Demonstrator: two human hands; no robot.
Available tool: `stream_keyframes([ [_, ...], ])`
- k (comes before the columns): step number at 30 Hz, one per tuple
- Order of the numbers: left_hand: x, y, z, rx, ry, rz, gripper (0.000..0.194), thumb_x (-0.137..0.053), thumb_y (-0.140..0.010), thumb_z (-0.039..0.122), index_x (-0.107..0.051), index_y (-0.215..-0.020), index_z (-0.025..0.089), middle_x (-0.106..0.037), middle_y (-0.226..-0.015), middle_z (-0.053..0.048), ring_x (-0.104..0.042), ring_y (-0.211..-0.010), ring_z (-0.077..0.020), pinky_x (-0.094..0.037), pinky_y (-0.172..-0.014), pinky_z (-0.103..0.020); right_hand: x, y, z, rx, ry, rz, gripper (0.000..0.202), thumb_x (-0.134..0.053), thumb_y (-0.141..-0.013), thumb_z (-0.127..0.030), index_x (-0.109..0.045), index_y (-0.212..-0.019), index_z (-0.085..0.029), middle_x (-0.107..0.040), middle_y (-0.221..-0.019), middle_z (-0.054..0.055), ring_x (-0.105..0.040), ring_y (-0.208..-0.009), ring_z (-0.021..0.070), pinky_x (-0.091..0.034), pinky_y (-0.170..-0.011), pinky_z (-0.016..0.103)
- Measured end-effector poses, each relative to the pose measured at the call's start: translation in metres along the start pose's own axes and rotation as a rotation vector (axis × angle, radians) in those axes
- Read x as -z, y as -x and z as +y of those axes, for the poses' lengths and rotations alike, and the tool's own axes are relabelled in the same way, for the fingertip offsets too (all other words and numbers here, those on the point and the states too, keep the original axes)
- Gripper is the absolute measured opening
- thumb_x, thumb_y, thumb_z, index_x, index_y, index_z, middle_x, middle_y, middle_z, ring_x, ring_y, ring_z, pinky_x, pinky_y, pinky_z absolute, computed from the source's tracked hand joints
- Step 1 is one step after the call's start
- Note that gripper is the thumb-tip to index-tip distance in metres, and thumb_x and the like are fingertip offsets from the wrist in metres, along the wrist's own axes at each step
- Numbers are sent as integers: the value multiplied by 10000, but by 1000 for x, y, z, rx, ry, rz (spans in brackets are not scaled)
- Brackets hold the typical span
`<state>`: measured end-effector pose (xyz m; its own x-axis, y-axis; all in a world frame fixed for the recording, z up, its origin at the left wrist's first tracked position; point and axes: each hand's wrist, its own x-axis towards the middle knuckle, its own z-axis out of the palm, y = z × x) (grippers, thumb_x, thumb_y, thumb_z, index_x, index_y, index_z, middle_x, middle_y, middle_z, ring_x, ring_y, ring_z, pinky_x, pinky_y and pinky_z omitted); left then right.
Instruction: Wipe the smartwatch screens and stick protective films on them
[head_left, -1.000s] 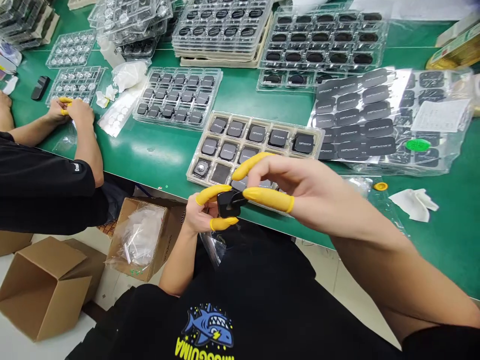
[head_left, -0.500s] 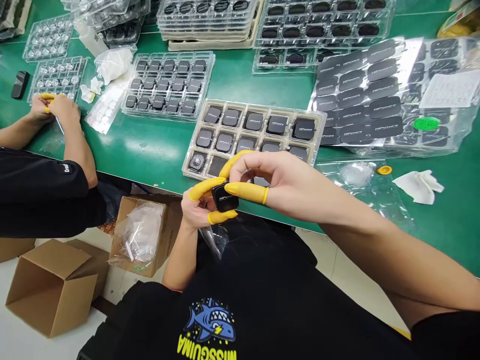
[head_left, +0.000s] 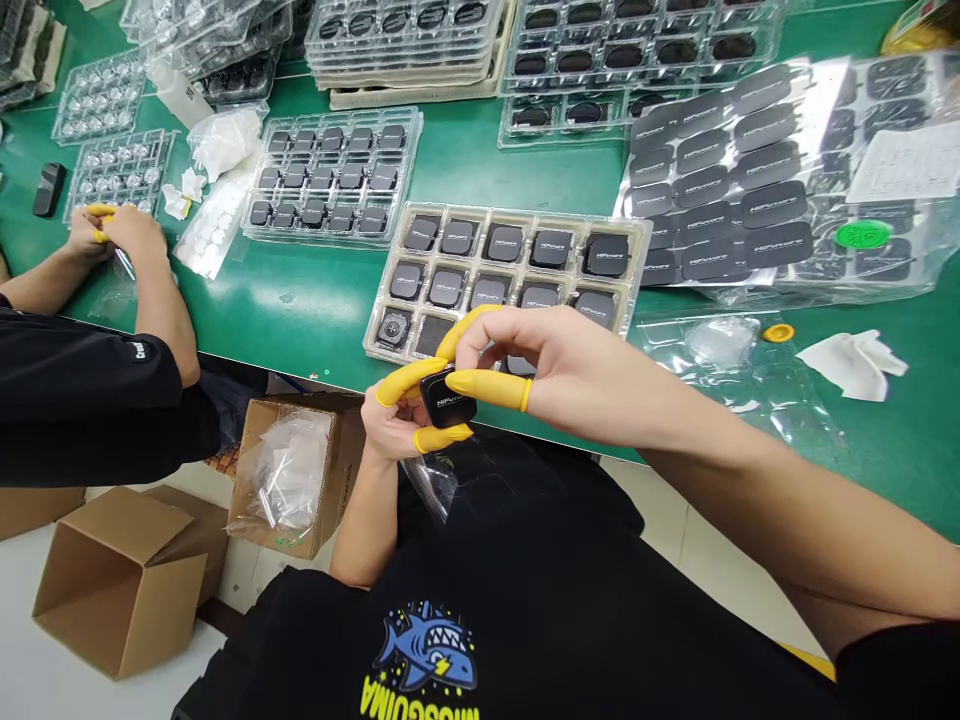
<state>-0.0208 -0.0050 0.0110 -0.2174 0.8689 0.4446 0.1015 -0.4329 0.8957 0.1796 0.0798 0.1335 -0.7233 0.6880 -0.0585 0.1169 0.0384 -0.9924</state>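
Observation:
A small black square piece with white lettering (head_left: 450,402) is gripped between the yellow-covered fingertips of my left hand (head_left: 397,415), in front of my shirt. My right hand (head_left: 532,365) touches the same piece from the right, its yellow-covered thumb on the face and its index finger at the upper edge. Just beyond my hands lies a beige tray (head_left: 381,305) with several black square pieces in its compartments; one at the near left shows a round centre. My right hand hides part of the tray's near side.
Another person's hands (head_left: 124,235) work at the left. A clear tray of black pieces (head_left: 251,232) lies further back. Sheets of black labels (head_left: 701,190), clear plastic (head_left: 720,345) and a white tissue (head_left: 855,365) are on the right. Cardboard boxes (head_left: 120,580) stand below the table.
The whole view has shifted slightly. Both my hands keep nearly the same hold on the black piece.

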Motion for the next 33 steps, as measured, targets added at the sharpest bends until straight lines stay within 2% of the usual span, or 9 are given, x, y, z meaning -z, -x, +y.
stream_keyframes([
  [5, 1, 0, 0, -19, -8, 10, 910, -1064, -434, 781, -897, -1155, 253, -805, -784, 10, -769, -583, -146, -633, -559, -217, 1, 0, 1, 6, 17, -5, 199, -773, -980, -382, -730, -868, -224, -790, -1033, 54, -684, -859, 191, -560, -766, 338],
  [12, 5, 6, -6, 1, 13, -41, 889, -1072, -518, 736, -872, -1232, 245, -786, -818, 7, -759, -641, -147, -655, -637, -253, 1, 0, 2, 3, 21, -9, 180, -777, -971, -364, -734, -861, -229, -792, -1016, 51, -679, -855, 204, -560, -762, 353],
  [16, 7, 7, -8, 9, 34, -34, 892, -1091, -508, 701, -868, -1252, 261, -788, -829, 9, -771, -667, -159, -664, -658, -267, 1, 0, 2, 4, 20, -6, 184, -787, -963, -361, -730, -848, -229, -787, -997, 45, -667, -838, 197, -554, -755, 347],
  [22, 8, 8, -7, 58, -19, -4, 879, -1108, -451, 690, -889, -1178, 247, -778, -789, -2, -774, -669, -185, -666, -627, -284, 0, 0, 3, -4, 24, 1, 176, -786, -965, -362, -733, -858, -232, -797, -1035, 53, -685, -855, 211, -557, -754, 359],
  [29, 3, 2, -3, -91, 47, -46, 844, -1090, -578, 648, -867, -1290, 251, -772, -771, 38, -707, -580, -97, -615, -614, -198, -2, -1, 4, 7, 21, 4, 166, -775, -960, -345, -726, -852, -228, -794, -1038, 56, -685, -862, 209, -535, -743, 350],
  [33, 2, 1, -3, -108, 39, -49, 839, -1079, -607, 649, -860, -1304, 238, -788, -791, 33, -714, -586, -92, -616, -624, -188, -1, -1, 4, 3, 16, 2, 173, -783, -948, -357, -722, -848, -230, -791, -1038, 54, -683, -863, 210, -526, -738, 352],
])
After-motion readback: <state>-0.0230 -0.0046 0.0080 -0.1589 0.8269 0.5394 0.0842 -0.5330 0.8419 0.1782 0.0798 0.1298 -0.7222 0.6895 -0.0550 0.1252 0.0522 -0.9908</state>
